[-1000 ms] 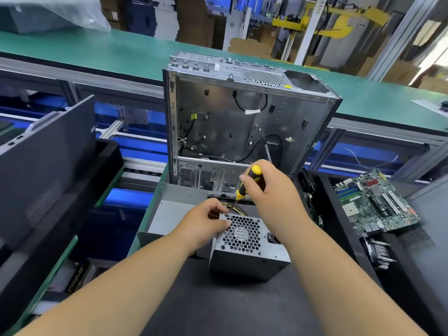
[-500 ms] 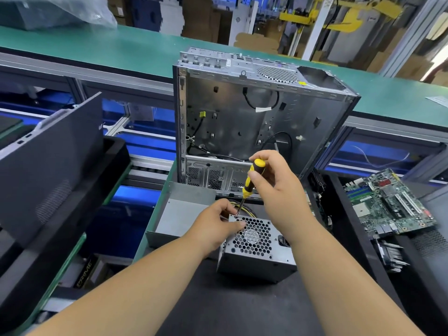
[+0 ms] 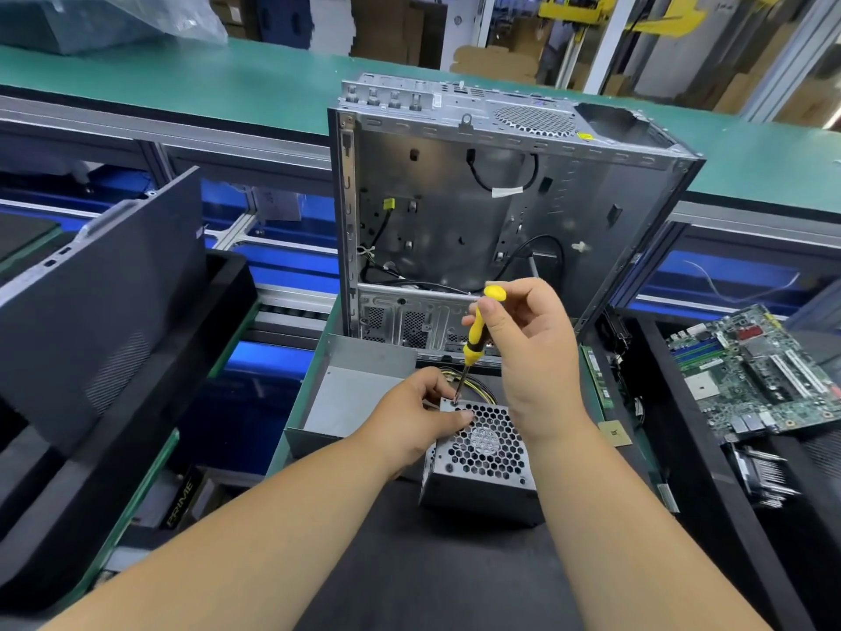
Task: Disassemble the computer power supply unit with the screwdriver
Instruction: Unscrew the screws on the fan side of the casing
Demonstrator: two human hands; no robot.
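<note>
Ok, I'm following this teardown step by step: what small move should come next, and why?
Probably keep turning the screwdriver to back out the corner screw. Its tip sits at the far left corner of the power supply grille, the right hand grips the yellow handle, and the left hand steadies the box. Whether the screw is loose yet cannot be seen.

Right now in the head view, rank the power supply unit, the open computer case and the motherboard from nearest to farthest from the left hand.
1. power supply unit: under the left hand.
2. open computer case: directly behind.
3. motherboard: far right.
</note>
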